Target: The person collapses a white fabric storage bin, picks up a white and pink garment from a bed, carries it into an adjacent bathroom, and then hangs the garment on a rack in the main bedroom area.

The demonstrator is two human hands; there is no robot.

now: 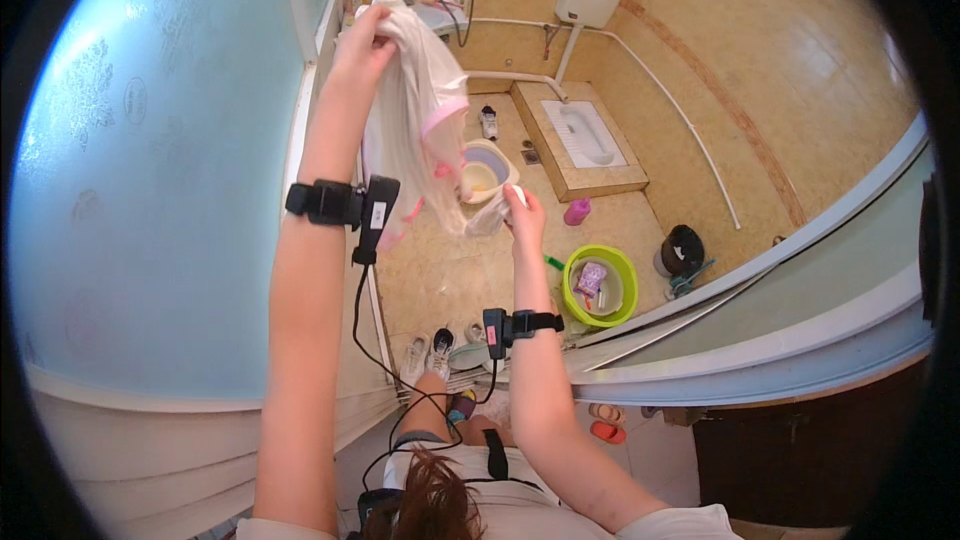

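My left hand (364, 45) is raised at the upper left, its fingers closed on the top of a white garment (416, 75) with pink trim. The thin cloth hangs down in loose folds. Lower and to the right, my right hand (528, 216) pinches a gathered end of the same garment between thumb and fingers. Behind the cloth, a pale plastic basin (504, 157) on the tiled floor is partly covered from sight.
Frosted door panels (165, 187) flank the left; a door track (675, 315) crosses the right. Beyond lie a squat toilet (581, 127), green tub (632, 289), pink bottle (577, 211), black-lined bin (681, 251) and sneakers (441, 349). Cables (358, 315) hang from wrist-strapped devices.
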